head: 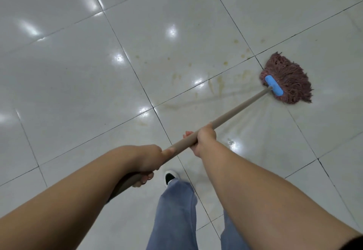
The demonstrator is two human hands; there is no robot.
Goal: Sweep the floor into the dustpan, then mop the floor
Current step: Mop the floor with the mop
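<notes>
Mopping is the step in hand: the person's right hand (204, 137) wraps the tan handle (235, 110) partway down, and the left hand (146, 163) grips it nearer its top end, fingers curled round. The reddish string mop head (288, 79), clamped in a blue bracket (274, 84), lies flat on the white tiled floor (78, 73), well out from the person's dark shoe (170, 177). Yellowish stains (218, 81) sit on the tiles just beside the mop head, on its near-left side, with wet streaks fanning from it. To do this well, I'd judge the strings should be dragged back across those stains with steady downward pressure, overlapping each pass.
</notes>
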